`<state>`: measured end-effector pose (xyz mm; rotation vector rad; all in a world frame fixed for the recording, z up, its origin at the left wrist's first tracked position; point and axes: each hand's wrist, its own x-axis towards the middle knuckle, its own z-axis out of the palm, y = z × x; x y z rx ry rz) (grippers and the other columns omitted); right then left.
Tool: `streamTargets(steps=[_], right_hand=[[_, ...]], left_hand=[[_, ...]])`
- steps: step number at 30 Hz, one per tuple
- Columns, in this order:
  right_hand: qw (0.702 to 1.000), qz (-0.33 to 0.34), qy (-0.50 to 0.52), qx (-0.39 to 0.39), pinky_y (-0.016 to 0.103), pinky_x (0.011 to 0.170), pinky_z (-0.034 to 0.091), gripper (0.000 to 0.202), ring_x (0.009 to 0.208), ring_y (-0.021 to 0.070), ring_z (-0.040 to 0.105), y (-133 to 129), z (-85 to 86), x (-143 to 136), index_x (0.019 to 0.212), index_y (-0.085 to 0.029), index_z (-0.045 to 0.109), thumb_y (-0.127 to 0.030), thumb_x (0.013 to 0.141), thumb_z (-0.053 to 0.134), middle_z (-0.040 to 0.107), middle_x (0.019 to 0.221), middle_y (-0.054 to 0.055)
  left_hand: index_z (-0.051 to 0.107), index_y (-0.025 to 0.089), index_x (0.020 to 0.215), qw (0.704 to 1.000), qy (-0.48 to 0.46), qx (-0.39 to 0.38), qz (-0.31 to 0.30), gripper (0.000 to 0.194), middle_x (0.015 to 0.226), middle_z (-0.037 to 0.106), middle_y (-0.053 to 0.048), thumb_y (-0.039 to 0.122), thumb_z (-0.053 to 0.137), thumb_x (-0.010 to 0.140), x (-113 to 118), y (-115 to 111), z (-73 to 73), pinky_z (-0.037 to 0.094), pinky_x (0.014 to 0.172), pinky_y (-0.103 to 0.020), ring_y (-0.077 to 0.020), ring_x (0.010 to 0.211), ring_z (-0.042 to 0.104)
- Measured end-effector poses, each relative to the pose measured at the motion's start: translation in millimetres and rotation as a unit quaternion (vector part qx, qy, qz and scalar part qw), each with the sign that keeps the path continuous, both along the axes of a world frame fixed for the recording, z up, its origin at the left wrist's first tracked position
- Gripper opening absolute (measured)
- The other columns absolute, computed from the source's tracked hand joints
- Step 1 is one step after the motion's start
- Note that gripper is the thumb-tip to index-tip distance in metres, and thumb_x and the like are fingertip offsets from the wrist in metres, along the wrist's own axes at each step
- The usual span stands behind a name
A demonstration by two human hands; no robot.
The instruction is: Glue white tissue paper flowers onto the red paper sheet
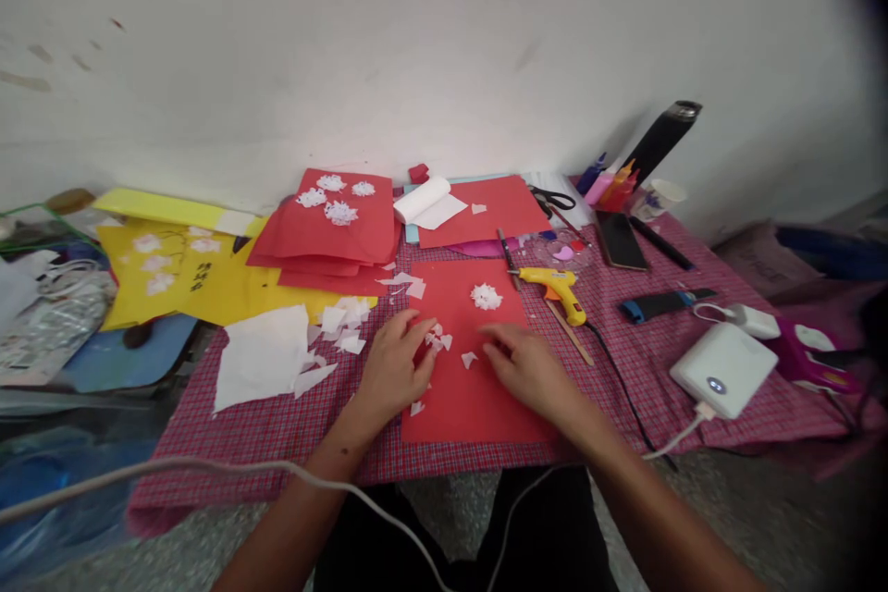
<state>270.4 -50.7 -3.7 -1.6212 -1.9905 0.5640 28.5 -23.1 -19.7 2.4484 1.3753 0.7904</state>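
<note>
A red paper sheet (478,407) lies in front of me. On its left part, my left hand (394,365) rests with thumb and index finger apart, beside a small cluster of white paper pieces (437,339). My right hand (527,368) hovers at the sheet's right, fingers loosely bent and parted, with nothing visible in them. Between the hands is a single white paper scrap (469,359). A ruffled white paper flower (487,297) sits higher on the sheet. Left of my left hand are torn white paper bits (345,324) and a larger white paper piece (264,356).
A yellow glue gun (555,282) lies right of the sheet, its black cord running forward. Red sheets (333,240) bearing several paper flowers are stacked behind left. A white paper roll (425,199), scissors (553,200), phone (621,239) and white power bank (725,370) surround the workspace.
</note>
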Motion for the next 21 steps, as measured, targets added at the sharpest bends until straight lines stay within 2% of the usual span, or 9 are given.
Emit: streamTargets(steps=[3,6,8,11,16,18,21], right_hand=[[0.990,-0.111,-0.069,0.052,0.037,0.082,0.050,0.023,0.092,0.0267,0.067,7.9,7.3,39.8,0.106,-0.019,0.068,-0.026,0.093,0.051,0.073,0.101,0.011],[0.951,-0.227,-0.197,0.070,0.042,0.085,0.049,0.029,0.099,0.0336,0.065,22.5,12.1,79.6,0.108,-0.015,0.067,-0.035,0.092,0.052,0.070,0.107,0.020],[0.937,-0.246,-0.248,0.008,0.041,0.080,0.050,0.032,0.095,0.0338,0.067,33.9,11.2,96.9,0.104,-0.015,0.067,-0.041,0.090,0.055,0.072,0.102,0.019],[0.934,-0.232,-0.262,-0.070,0.037,0.071,0.049,0.035,0.088,0.0325,0.069,48.7,6.5,106.9,0.098,-0.014,0.069,-0.045,0.090,0.054,0.073,0.095,0.019],[0.942,-0.255,-0.203,-0.077,0.033,0.057,0.042,0.035,0.074,0.0291,0.070,53.6,4.6,110.6,0.092,-0.014,0.070,-0.046,0.086,0.056,0.073,0.082,0.016],[0.951,-0.273,-0.135,-0.056,0.031,0.054,0.040,0.027,0.071,0.0262,0.068,48.3,7.5,113.4,0.090,-0.015,0.068,-0.039,0.084,0.057,0.073,0.080,0.013],[0.963,-0.266,0.025,-0.038,0.029,0.052,0.041,0.018,0.063,0.0210,0.064,36.7,15.0,113.5,0.089,-0.018,0.064,-0.031,0.078,0.061,0.071,0.080,0.009]], left_hand=[[0.058,0.020,0.131,1.000,0.011,-0.012,0.011,0.041,0.134,0.054,-0.013,0.024,0.057,0.090,-1.2,0.4,-1.9,0.044,0.109,-0.047,-0.0283,0.125,0.051],[0.058,0.020,0.131,0.999,0.024,-0.018,0.017,0.042,0.131,0.055,-0.012,0.023,0.059,0.089,-1.8,0.4,-1.8,0.045,0.107,-0.046,-0.0277,0.122,0.053],[0.057,0.021,0.131,0.999,0.027,-0.023,0.017,0.043,0.129,0.056,-0.012,0.023,0.059,0.088,-2.1,-0.2,-0.9,0.046,0.106,-0.046,-0.0271,0.120,0.055],[0.056,0.022,0.132,0.999,0.027,-0.027,0.012,0.043,0.127,0.056,-0.011,0.022,0.058,0.089,-2.9,-2.0,0.1,0.047,0.104,-0.046,-0.0265,0.118,0.055],[0.054,0.021,0.133,0.999,0.024,-0.025,0.009,0.043,0.128,0.055,-0.011,0.022,0.057,0.090,-3.6,-4.2,-0.8,0.047,0.104,-0.046,-0.0271,0.119,0.054],[0.053,0.022,0.134,0.999,0.024,-0.025,0.008,0.044,0.129,0.055,-0.012,0.022,0.057,0.090,-3.5,-4.3,-1.2,0.047,0.104,-0.046,-0.0271,0.119,0.054],[0.053,0.021,0.135,0.999,0.025,-0.026,0.004,0.045,0.130,0.054,-0.012,0.022,0.057,0.090,-3.1,-4.3,-0.9,0.046,0.104,-0.046,-0.0271,0.119,0.053]])
